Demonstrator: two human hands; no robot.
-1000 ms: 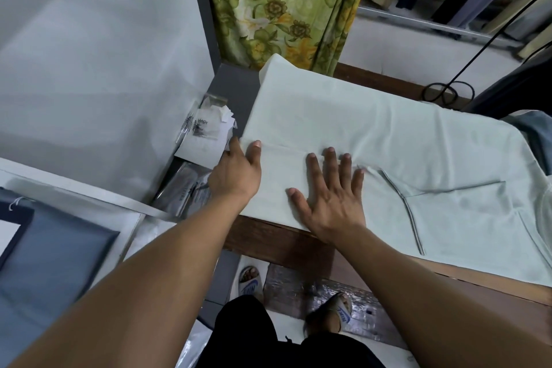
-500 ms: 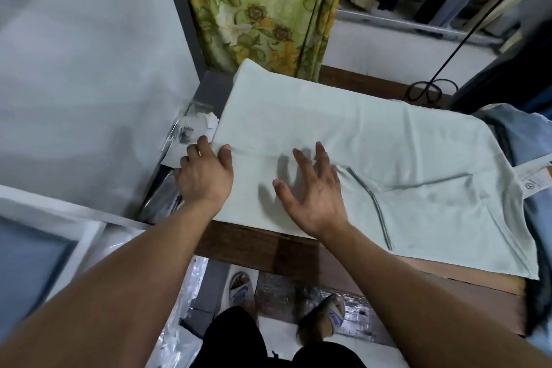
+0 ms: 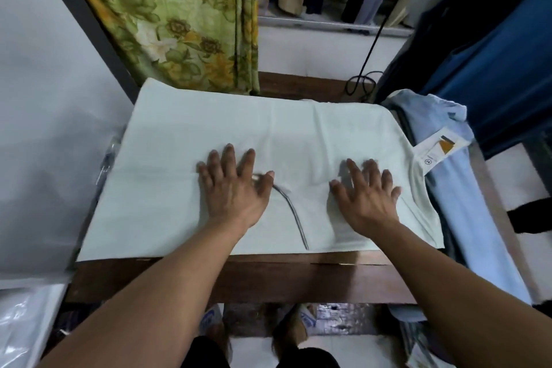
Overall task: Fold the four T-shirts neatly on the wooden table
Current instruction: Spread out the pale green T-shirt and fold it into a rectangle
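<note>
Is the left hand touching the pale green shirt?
Touching. The head view shows the left hand lying flat on the shirt, fingers spread.

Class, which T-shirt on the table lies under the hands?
The pale green T-shirt, flat under left hand and right hand; the light blue T-shirt beside it is untouched.

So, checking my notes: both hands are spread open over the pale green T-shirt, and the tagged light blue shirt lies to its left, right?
Wrong side: the head view shows the tagged light blue shirt lying to the right of the pale green T-shirt. The left hand and right hand are indeed spread open over it.
</note>
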